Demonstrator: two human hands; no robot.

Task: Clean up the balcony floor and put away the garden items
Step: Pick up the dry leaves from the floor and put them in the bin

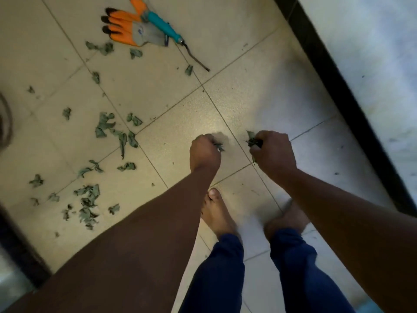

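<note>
Left hand (204,152): fingers curled round a small clump of dried leaves (219,146). Right hand (273,150): fingers gripping a second leaf clump (251,141). Both are held low over the tiled floor (259,91) (bare feet just below them). Scattered leaves (106,125) lie on the floor left of the left hand. Beyond those, orange gloves (126,24) lie touching a teal-handled tool (163,27).

Left hand (204,152), right hand (274,150) each grip dried leaves (251,141); gloves (133,26) lie beyond.
</note>
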